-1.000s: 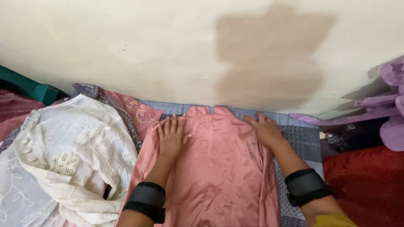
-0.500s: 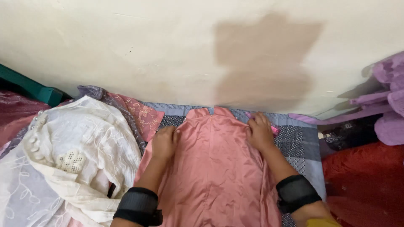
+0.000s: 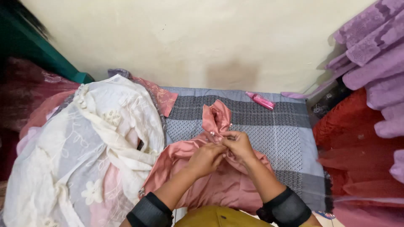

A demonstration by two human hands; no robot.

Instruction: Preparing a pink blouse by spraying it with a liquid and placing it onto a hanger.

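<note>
- Head view: cream wall [image 3: 202,38] behind, grey checked mat [image 3: 273,126] spread below it.
- At centre, pink satin garment [image 3: 210,185] bunched on the mat, one end [image 3: 216,115] lifted upright just above both hands.
- Left hand [image 3: 206,157] closed, gripping gathered pink cloth from below.
- Right hand [image 3: 237,145] closed, fingertips pinching the same fold, touching the left hand.
- Black bands [image 3: 286,208] on both forearms.
- Small pink tube [image 3: 260,101] lying tilted at the mat's far edge by the wall, well apart from the hands; label too small to tell.
- Heap of cream lace cloth [image 3: 97,143] to the left, red fabric [image 3: 357,147] and lilac lace [image 3: 370,46] to the right.
</note>
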